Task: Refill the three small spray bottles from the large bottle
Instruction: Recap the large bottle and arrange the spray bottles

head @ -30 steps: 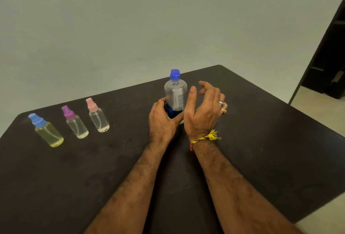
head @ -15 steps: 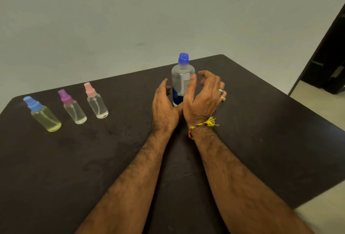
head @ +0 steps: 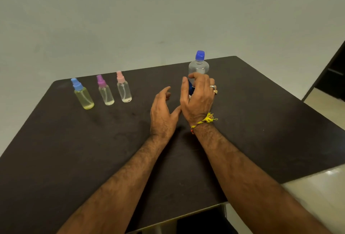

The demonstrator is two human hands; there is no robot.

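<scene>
The large clear bottle (head: 198, 67) with a blue cap and blue label stands upright at the back of the dark table (head: 74, 149). My right hand (head: 197, 99), with rings and a yellow wrist thread, wraps its fingers around the bottle's middle and hides the lower part. My left hand (head: 161, 114) hovers open just left of it, fingers apart, holding nothing. At the back left, three small spray bottles stand in a row: a blue-capped one (head: 84, 97) with yellowish liquid, a purple-capped one (head: 106, 93), and a pink-capped one (head: 124, 89).
A plain pale wall rises behind the table. The table's right edge drops to a light tiled floor (head: 317, 187). A dark doorway or cabinet (head: 334, 76) stands at the far right.
My left hand has let go of the large bottle and drawn away to the left. My right hand has closed its fingers around the bottle.
</scene>
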